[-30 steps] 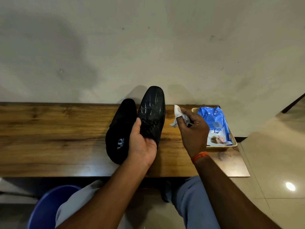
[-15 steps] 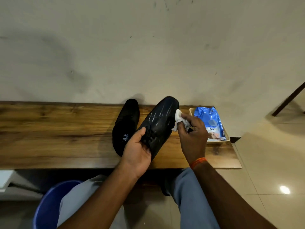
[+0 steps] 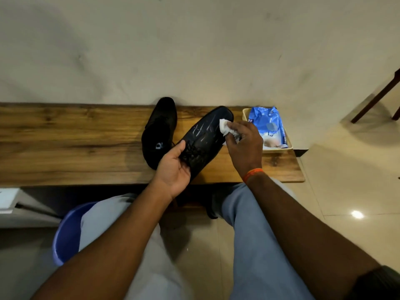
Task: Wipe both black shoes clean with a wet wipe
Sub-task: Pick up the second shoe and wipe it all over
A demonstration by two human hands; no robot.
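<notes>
The left hand [image 3: 173, 169] grips the laced shoe [image 3: 205, 141] at its heel, tilting it above the counter [image 3: 65, 144] so its toe meets the wipe [image 3: 225, 126] pinched in the right hand [image 3: 244, 144]. The second shoe [image 3: 160, 131] lies just left, waiting.

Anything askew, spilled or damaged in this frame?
Nothing stands out. The left hand holds one shoe tilted while the right hand presses the wet wipe near its toe; the other shoe lies on the bench.
</notes>
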